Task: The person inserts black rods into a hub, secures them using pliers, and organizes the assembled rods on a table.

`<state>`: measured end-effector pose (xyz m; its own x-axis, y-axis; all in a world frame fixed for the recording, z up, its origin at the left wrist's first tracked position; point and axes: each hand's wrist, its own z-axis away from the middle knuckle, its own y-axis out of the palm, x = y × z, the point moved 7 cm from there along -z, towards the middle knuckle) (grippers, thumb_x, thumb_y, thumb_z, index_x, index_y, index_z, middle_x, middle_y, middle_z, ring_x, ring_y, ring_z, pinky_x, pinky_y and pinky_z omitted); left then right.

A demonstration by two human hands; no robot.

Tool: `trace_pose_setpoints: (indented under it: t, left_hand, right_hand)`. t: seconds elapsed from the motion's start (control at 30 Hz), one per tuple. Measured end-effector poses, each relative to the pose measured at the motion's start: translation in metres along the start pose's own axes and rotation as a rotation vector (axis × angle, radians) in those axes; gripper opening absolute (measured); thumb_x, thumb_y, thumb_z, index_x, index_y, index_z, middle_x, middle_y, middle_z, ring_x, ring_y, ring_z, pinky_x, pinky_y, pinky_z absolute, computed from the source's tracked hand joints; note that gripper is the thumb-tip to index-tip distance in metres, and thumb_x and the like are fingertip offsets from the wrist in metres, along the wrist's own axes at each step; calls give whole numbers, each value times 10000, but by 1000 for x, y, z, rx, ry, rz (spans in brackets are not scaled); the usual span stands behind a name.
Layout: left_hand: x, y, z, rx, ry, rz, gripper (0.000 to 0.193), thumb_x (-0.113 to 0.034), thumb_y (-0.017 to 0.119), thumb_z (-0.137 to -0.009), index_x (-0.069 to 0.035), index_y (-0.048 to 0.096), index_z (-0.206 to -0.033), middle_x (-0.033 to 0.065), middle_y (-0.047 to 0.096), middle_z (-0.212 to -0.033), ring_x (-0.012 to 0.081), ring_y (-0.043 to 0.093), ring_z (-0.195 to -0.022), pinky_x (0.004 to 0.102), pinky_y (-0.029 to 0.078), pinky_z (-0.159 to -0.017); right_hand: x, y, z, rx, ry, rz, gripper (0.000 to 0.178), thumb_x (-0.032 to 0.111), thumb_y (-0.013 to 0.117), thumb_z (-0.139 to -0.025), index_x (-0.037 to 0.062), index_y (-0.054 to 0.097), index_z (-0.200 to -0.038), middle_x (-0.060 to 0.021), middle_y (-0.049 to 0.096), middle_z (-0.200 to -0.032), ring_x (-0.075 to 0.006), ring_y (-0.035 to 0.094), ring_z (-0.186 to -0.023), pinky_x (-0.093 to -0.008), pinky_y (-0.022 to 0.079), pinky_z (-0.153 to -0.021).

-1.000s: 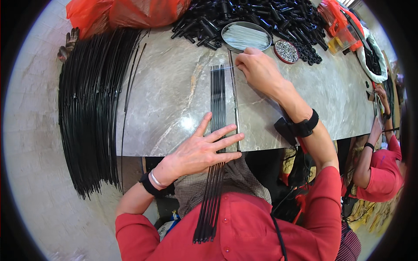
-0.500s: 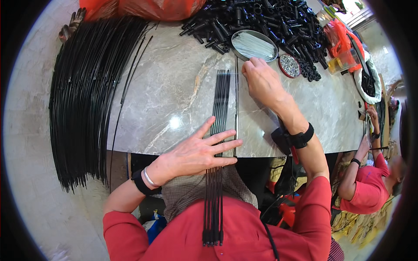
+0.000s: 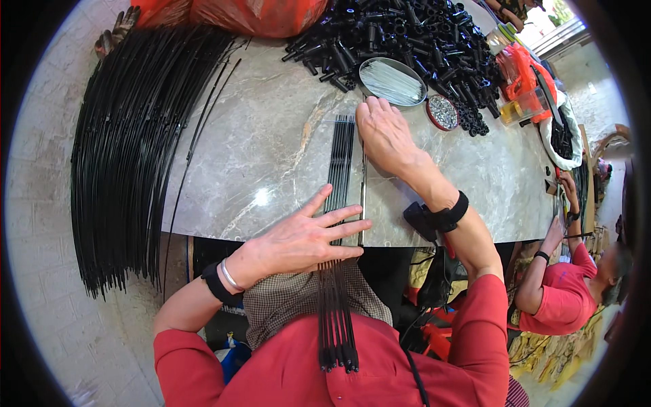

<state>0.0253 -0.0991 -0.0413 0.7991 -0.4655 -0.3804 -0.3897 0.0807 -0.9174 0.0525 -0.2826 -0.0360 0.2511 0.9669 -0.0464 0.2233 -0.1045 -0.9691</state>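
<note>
A row of thin black rods lies side by side, from the grey marbled table down over its edge to my red shirt. Flat across their middle rests my left hand, open with its fingers spread. Beside the rods' far ends is my right hand, its fingers pinched together. They seem to hold a thin pale strand that crosses those ends; most of it is hidden. Just beyond that hand, an oval metal tin holds many pale thin strips.
A thick stack of black rods hangs over the table's left side. Black tubular parts are heaped at the back, near a red-rimmed dish of small silvery pieces. Red plastic bags lie far left. At right, a co-worker works.
My right hand has come left and slightly nearer, closer to the rods' far ends. My left hand stays spread on the rods. The whole view has shifted a little.
</note>
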Motion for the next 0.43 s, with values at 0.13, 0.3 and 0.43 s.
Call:
trace_pose_setpoints:
  t: [0.13, 0.3, 0.43]
  left_hand:
    - [0, 2, -1, -12, 0, -6, 533, -144, 655, -732, -325, 575, -1227, -9, 400, -1452, 218, 335, -1374, 620, 167, -1123]
    - [-3, 0, -1, -4, 0, -47, 618, -110, 653, -728, -338, 523, -1287, 0, 386, -1461, 223, 331, -1376, 621, 171, -1121]
    - [-1, 5, 1, -35, 7, -31, 634, -90, 647, -731, -341, 514, -1297, 7, 359, -1483, 228, 324, -1380, 621, 172, -1121]
  right_hand:
    - [-2, 2, 0, 42, 23, -24, 129, 17, 539, -752, 7, 548, -880, -153, 550, -930, -307, 550, -930, -403, 452, -768]
    - [-10, -14, 12, -82, 67, -261, 138, 63, 567, -812, 13, 572, -941, -152, 565, -961, -321, 550, -953, -422, 450, -788]
    - [1, -12, 31, 120, -52, -372, 270, 159, 627, -828, 54, 569, -1069, -158, 574, -1070, -324, 539, -1004, -436, 434, -850]
